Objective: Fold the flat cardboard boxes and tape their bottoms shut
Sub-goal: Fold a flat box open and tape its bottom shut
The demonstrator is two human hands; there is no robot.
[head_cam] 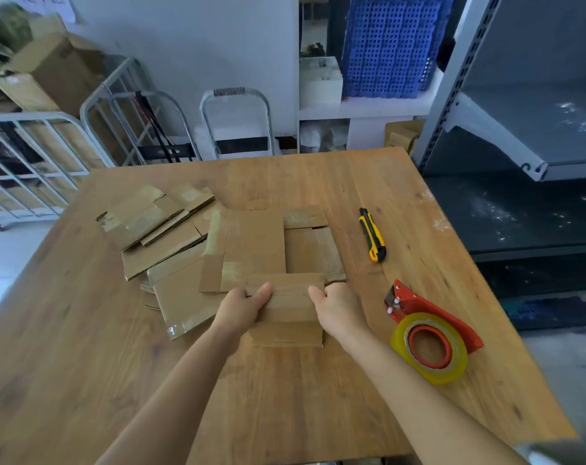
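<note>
A flattened brown cardboard box [254, 250] with old tape marks lies in the middle of the wooden table [285, 397]. My left hand [243, 305] grips its near flap from the left, thumb on top. My right hand [335, 303] grips the same flap from the right, thumb on top. More flat cardboard boxes [161, 226] lie in a loose pile to the left, partly under the one I hold. A red tape dispenser [429, 330] with a yellowish roll of clear tape sits to the right of my right forearm.
A yellow and black utility knife [372, 234] lies right of the boxes. Grey metal shelving [519, 129] stands beyond the table's right edge. Metal cart frames [50, 156] and cardboard cartons stand behind the table at left; a blue crate [389, 45] is at the back.
</note>
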